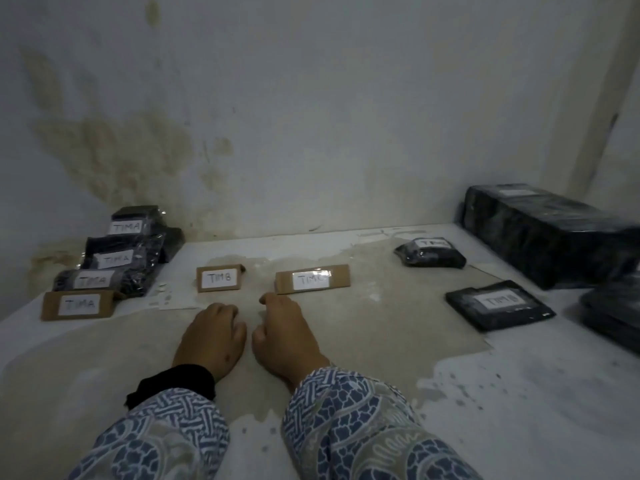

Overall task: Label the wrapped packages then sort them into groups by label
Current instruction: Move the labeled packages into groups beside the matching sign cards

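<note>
Far left: cardboard sign TIM A [78,304], with three black wrapped packages labelled TIM A [114,258] stacked behind it against the wall. Centre: cardboard sign TIM B [219,278] and sign TIM C [312,279]. Before them, left hand [211,337] and right hand [282,336] rested side by side on the surface, fingers loosely curled, holding nothing. Right: small rounded package [430,252], flat package labelled TIM B [498,304], large wrapped block [550,233].

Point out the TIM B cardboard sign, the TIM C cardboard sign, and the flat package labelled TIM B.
TIM B sign [219,278], head view, white label.
TIM C sign [312,279], head view, white label.
flat TIM B package [498,301], head view, label.
</note>
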A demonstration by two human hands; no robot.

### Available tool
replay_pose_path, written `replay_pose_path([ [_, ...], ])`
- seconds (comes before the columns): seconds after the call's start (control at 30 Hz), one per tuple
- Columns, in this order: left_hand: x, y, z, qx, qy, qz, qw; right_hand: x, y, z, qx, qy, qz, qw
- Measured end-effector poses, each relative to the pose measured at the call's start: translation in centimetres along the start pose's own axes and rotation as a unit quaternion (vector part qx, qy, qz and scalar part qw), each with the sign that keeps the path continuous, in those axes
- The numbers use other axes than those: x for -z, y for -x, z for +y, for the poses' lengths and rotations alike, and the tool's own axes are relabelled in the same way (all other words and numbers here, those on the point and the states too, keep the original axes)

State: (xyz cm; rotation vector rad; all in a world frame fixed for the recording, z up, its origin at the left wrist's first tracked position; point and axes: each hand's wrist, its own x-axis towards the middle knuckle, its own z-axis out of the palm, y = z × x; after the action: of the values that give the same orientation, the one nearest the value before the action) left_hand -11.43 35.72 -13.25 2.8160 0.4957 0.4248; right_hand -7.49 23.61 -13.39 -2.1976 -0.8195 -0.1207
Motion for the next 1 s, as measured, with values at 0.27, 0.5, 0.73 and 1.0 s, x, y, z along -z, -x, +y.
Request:
replay_pose_path([
  [0.27,-1.7,4.1,9.8,-0.096,0.109,-0.023,0.989,6.0,4.3,4.0,-0.051,-0.019,0.066,0.996],
  [0.5,-4.3,4.8,21.3,-0.119,0.241,-0.033,0.963,16.4,8.2,10.5,-0.160,0.074,0.291,0.940],
  [0.73,-7.5,6.9,33.3,-0.187,0.291,-0.092,0.934,26.4,14.1,18.5,-0.295,0.073,0.474,0.827],
  [1.0,-9.5,7.3,40.7,-0.230,0.212,-0.032,0.949,30.9,15.9,21.2,-0.372,0.117,0.559,0.732],
])
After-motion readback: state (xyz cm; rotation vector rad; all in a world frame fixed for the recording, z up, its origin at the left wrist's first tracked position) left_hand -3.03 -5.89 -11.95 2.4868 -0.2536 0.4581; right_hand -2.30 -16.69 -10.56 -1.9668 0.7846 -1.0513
